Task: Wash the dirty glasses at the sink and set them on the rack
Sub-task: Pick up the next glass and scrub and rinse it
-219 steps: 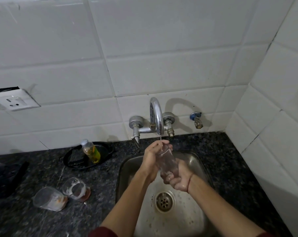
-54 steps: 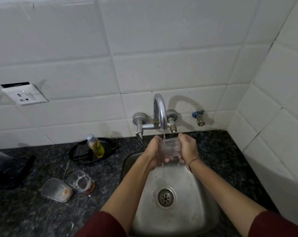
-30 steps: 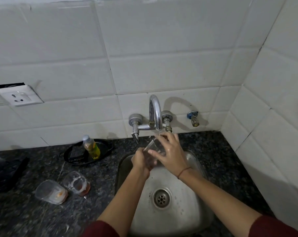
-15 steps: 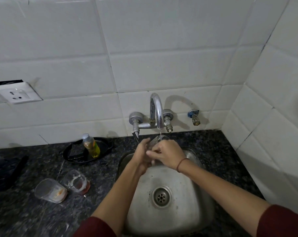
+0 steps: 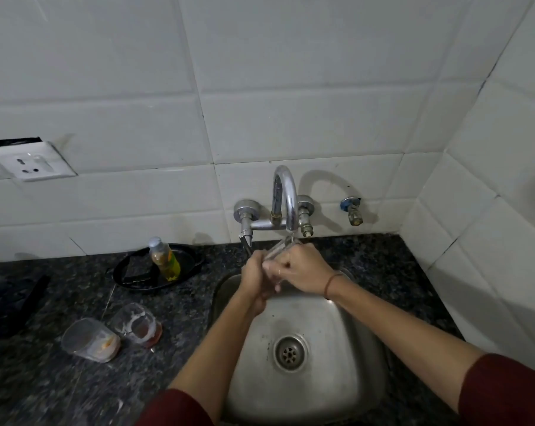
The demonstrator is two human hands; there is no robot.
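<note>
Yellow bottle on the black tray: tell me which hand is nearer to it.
Left. The left hand is over the sink, right of the bottle; the right hand is farther right, beyond it.

The person wears a plain dark maroon top, of which only the sleeves show. The left sleeve (image 5: 174, 408) shows between six and seven o'clock on the lower edge, the right sleeve (image 5: 505, 392) at about four o'clock. Both end partway up the forearm, leaving the arms bare down to the left hand (image 5: 255, 281) and right hand (image 5: 303, 272). A thin reddish-brown thread band (image 5: 329, 285) circles the right wrist, just off centre toward five o'clock.
</note>
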